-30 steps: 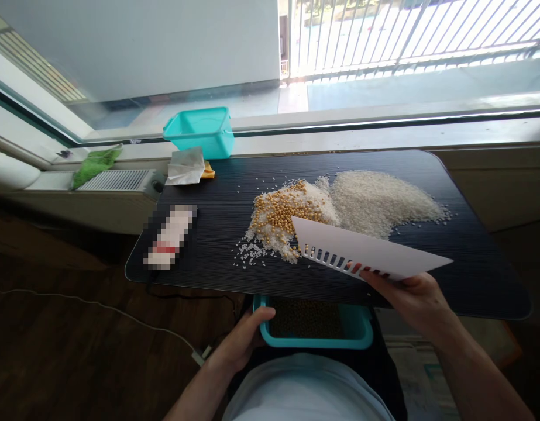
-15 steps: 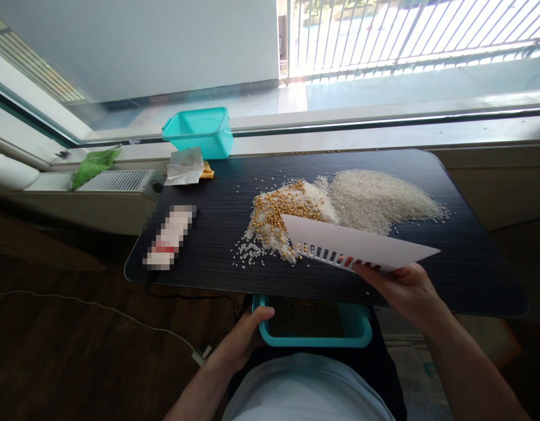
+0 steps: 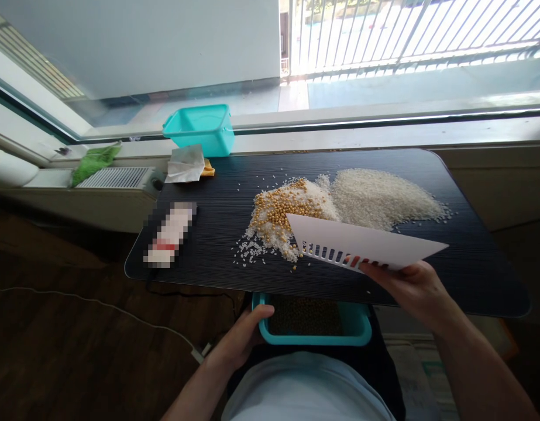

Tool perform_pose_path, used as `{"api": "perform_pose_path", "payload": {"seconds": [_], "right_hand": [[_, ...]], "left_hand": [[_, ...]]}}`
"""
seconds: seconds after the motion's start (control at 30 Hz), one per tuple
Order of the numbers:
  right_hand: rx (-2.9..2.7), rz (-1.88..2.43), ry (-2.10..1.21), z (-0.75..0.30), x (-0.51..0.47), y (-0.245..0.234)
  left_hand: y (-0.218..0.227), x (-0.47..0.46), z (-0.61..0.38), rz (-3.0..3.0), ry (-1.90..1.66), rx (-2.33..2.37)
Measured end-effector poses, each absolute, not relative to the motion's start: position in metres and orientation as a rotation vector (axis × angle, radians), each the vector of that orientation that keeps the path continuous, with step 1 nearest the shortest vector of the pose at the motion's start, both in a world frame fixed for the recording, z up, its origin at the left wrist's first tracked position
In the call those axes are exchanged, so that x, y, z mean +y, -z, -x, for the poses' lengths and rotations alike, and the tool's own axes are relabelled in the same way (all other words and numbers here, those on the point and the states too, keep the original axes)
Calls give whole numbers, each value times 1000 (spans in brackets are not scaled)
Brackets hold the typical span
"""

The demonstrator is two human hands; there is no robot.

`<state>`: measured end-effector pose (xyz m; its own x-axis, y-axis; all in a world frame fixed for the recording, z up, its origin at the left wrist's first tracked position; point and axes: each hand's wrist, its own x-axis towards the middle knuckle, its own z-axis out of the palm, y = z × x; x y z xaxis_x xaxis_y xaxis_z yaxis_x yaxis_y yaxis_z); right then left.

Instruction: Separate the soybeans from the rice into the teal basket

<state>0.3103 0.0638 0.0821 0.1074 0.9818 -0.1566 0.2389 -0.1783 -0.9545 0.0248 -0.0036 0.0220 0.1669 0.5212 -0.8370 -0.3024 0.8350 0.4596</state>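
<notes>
My right hand [image 3: 412, 286] grips a white folded card with slots cut along its lower edge [image 3: 366, 237], fingers underneath and thumb on the near side. The card's left end stands at the near edge of a mixed pile of yellow soybeans [image 3: 276, 210] and white rice grains. Joined to that pile on the right lies a larger heap of rice [image 3: 375, 196]. My left hand [image 3: 252, 327] holds the left rim of a turquoise tub [image 3: 316, 340] on my lap, thumb over the rim and the other fingers hidden. A layer of beans lies in this tub, in shadow.
On the dark table [image 3: 217, 234], a blurred-out object [image 3: 171, 234] lies at the left. A second turquoise tub [image 3: 202, 134] stands at the back left beside a crumpled paper packet [image 3: 185, 164]. A green cloth [image 3: 94, 164] rests by the radiator. Cables run across the floor.
My right hand has shifted slightly right with the slotted card. A single bean now lies on the table just left of the card. My left hand stays on the tub's rim.
</notes>
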Motion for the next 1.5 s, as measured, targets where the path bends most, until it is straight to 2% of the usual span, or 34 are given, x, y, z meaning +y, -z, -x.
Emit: {"api": "perform_pose_path", "payload": {"seconds": [0.43, 0.73, 1.2, 1.5], "right_hand": [[-1294, 1512, -1275, -304, 55, -82], [-1557, 1380, -1348, -295, 42, -72], [-1202, 1464, -1127, -278, 60, -72], [-1286, 1481, -1181, -277, 64, -78]], "left_hand": [[-24, -5, -24, -219, -594, 1228], [-29, -5, -21, -224, -607, 1217], [-28, -5, -20, -236, -609, 1259], [-28, -5, -19, -228, -620, 1258]]}}
